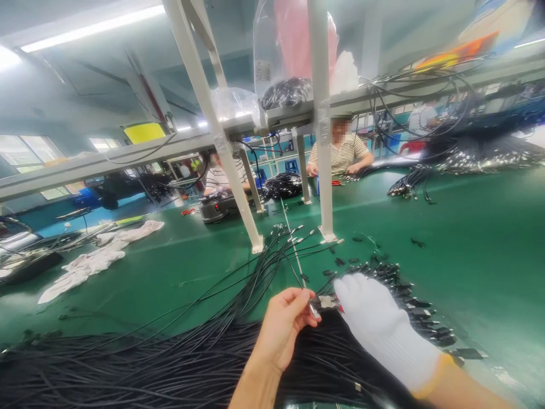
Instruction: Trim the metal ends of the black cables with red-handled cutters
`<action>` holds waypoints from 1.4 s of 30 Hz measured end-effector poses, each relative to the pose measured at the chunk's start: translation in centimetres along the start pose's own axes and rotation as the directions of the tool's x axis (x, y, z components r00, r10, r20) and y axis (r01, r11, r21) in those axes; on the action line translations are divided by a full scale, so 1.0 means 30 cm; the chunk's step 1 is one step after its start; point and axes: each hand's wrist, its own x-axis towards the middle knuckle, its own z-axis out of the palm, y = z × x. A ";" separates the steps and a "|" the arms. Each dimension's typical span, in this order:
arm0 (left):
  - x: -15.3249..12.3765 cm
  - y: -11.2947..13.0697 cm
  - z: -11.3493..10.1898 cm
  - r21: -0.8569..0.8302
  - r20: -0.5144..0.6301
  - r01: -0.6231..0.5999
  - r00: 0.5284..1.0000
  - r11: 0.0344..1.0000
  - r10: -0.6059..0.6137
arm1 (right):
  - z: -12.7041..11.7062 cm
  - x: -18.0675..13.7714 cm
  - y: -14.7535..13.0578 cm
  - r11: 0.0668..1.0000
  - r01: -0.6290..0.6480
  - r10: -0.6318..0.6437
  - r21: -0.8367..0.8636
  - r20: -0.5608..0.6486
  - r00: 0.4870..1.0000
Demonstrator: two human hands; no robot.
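My bare left hand (287, 321) pinches a black cable end with a silver connector (314, 310) between thumb and fingers. My right hand (374, 318), in a white knit glove with a yellow cuff, is closed around pliers; a bit of red handle shows beside the fingers. The metal jaws of the pliers (327, 301) are right at the connector; I cannot tell whether they touch it. Beneath both hands lies a thick bundle of black cables (170, 363). Many black cable plugs (419, 312) lie in a row to the right of the glove.
Thinner cables with bare connector ends (272, 255) lie ahead on the green table (481, 244). Posts (326, 170) of a grey shelf rise from the table. White cloths (93, 261) lie at the left. Across the table a person (340, 153) works; another is partly hidden behind a post.
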 end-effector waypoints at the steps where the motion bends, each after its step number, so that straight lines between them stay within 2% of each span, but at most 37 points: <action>1: 0.000 0.002 -0.002 -0.001 0.005 0.002 1.000 1.000 -0.002 | 0.005 -0.001 0.000 1.000 0.010 -0.010 0.004 -0.006 1.000; 5: -0.007 0.013 0.008 0.040 0.035 0.004 0.999 0.999 -0.005 | 0.024 0.003 0.011 1.000 0.022 -0.022 0.008 -0.028 0.999; 8: -0.018 0.014 0.027 0.207 0.031 -0.055 0.998 0.977 0.050 | 0.027 0.008 0.028 1.000 0.018 -0.017 0.019 -0.031 0.999; 10: -0.025 0.011 0.036 0.399 0.059 -0.135 0.991 0.907 0.122 | 0.025 0.009 0.040 0.999 0.020 -0.019 0.027 -0.029 0.999; 12: -0.033 0.012 0.037 0.576 0.128 -0.223 0.975 0.787 0.183 | 0.018 0.009 0.050 0.999 0.033 -0.033 0.029 -0.001 0.999; 14: -0.042 0.022 0.032 0.681 0.198 -0.275 0.962 0.679 0.190 | 0.003 0.010 0.055 0.998 0.037 -0.041 0.042 0.085 0.996; 16: -0.051 0.040 0.026 0.733 0.241 -0.276 0.960 0.622 0.142 | -0.022 0.014 0.060 0.996 0.001 -0.021 0.089 0.224 0.974; 19: -0.057 0.066 0.017 0.736 0.276 -0.242 0.960 0.632 0.046 | -0.065 0.028 0.073 0.971 -0.098 0.000 0.219 0.410 0.912; 23: -0.047 0.073 0.005 0.650 0.317 -0.189 0.948 0.736 -0.036 | -0.106 0.054 0.100 0.934 -0.166 -0.033 0.318 0.535 0.844; 30: -0.020 0.063 -0.007 0.555 0.343 -0.142 0.937 0.820 -0.070 | -0.122 0.097 0.140 0.851 -0.224 -0.122 0.474 0.595 0.795; 35: -0.002 0.062 0.001 0.520 0.367 -0.141 0.928 0.842 -0.070 | -0.132 0.119 0.166 0.721 -0.355 -0.187 0.595 0.661 0.727; 38: 0.001 0.064 0.007 0.545 0.366 -0.173 0.929 0.820 -0.048 | -0.131 0.126 0.178 0.642 -0.417 -0.234 0.643 0.683 0.693; 42: -0.006 0.078 0.019 0.677 0.352 -0.288 0.935 0.678 0.046 | -0.106 0.127 0.195 0.584 -0.427 -0.284 0.690 0.666 0.689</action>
